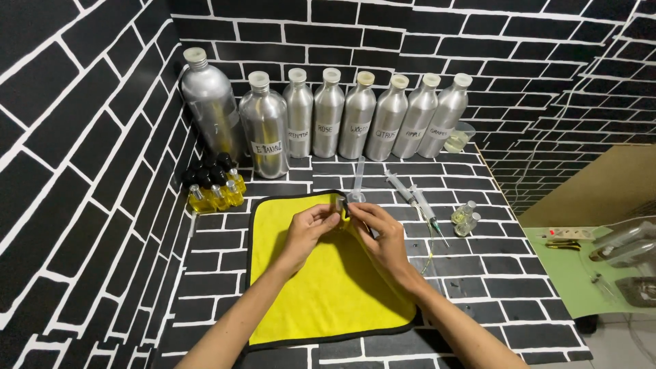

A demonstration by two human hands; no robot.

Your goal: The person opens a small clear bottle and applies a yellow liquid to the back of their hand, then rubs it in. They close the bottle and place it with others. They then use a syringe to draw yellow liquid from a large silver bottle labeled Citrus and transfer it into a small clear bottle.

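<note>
Both hands meet over the far edge of a yellow cloth [321, 273] on a counter painted like black bricks. My left hand [307, 229] pinches a small clear bottle [339, 203] between thumb and fingers. Touching it from the right, my right hand [383, 236] grips a clear syringe [358, 179]. The syringe's barrel points up and away, and its tip is down at the bottle. My fingers hide most of the bottle.
Several tall aluminium bottles [329, 121] with labels line the back wall. Small yellow-filled bottles with black caps [213, 186] stand at the left. Two more syringes [413, 195] and two small glass bottles [465, 219] lie right of the cloth. A green surface [581, 273] sits lower right.
</note>
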